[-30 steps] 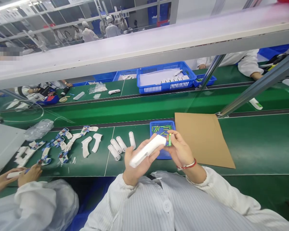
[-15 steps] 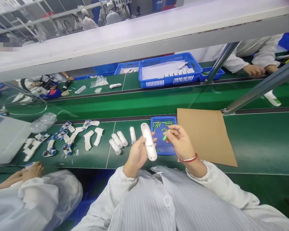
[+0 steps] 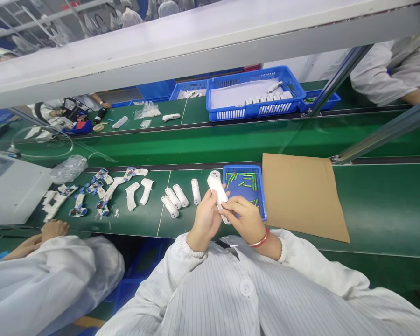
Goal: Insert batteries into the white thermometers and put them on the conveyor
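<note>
My left hand (image 3: 206, 215) is wrapped round a white handheld thermometer (image 3: 215, 182), its rounded head pointing away from me. My right hand (image 3: 244, 215) is closed, thumb and fingers pinched at the thermometer's lower end. Whatever lies between those fingertips is hidden. Just beyond the right hand, a blue tray (image 3: 265, 205) holds several green batteries (image 3: 245, 184). Left of my hands, a short white thermometer (image 3: 195, 191) lies by itself, and a group of similar white ones (image 3: 175, 198) lies beside it on the green bench.
A sheet of brown cardboard (image 3: 303, 198) lies right of the tray. White shells and circuit parts (image 3: 101, 189) are spread at left, near a co-worker's hands (image 3: 52, 233). Behind the green belt (image 3: 182, 148) stands a blue basket (image 3: 227, 114). A white shelf (image 3: 196, 51) crosses above, with a slanted metal post (image 3: 385, 133) at right.
My right hand has moved from over the tray, where it held green batteries, left to the thermometer's lower end. The thermometer has turned, and its open hollow no longer shows. The view has shifted slightly.
</note>
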`<state>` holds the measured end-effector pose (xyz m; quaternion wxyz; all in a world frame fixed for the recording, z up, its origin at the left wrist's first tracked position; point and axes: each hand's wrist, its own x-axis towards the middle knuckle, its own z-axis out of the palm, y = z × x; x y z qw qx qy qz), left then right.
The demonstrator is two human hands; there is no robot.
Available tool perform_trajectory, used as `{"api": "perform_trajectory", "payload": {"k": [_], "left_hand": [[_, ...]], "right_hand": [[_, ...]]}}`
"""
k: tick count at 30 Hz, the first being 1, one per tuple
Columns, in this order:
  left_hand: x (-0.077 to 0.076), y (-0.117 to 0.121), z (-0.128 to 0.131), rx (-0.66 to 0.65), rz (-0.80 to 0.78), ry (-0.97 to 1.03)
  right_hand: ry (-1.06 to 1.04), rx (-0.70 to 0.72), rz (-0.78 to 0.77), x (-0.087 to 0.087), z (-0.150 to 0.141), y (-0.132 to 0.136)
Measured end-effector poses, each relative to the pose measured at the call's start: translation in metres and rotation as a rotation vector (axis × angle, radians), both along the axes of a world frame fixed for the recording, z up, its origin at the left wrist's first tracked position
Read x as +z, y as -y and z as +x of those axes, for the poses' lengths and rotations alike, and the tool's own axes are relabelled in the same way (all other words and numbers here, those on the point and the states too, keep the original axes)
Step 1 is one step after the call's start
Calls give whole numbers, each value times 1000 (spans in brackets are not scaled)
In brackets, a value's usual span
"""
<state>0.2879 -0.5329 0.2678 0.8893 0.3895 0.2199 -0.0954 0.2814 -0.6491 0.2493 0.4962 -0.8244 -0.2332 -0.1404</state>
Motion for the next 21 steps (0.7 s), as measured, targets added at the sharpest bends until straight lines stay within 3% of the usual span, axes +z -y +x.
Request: {"api": "perform_trajectory", "payload": {"k": [5,13,16,19,21], "left_hand": [[-4,3,-1,8,1,-11],[-13,1,2,3,6,-39],[-16,-4,9,69,-48,-125],[-13,-8,15,153,-63,-171],[-9,-9,17,177,-59,-159]], "right_hand": [[162,-21,-155,-11,-6,1],[140,30,-150,-18,-11,4],[-26,-10,-197,-32,15,19],[-385,-219,-491,-60,61,39],[-506,-229,-595,-82,90,47]]}}
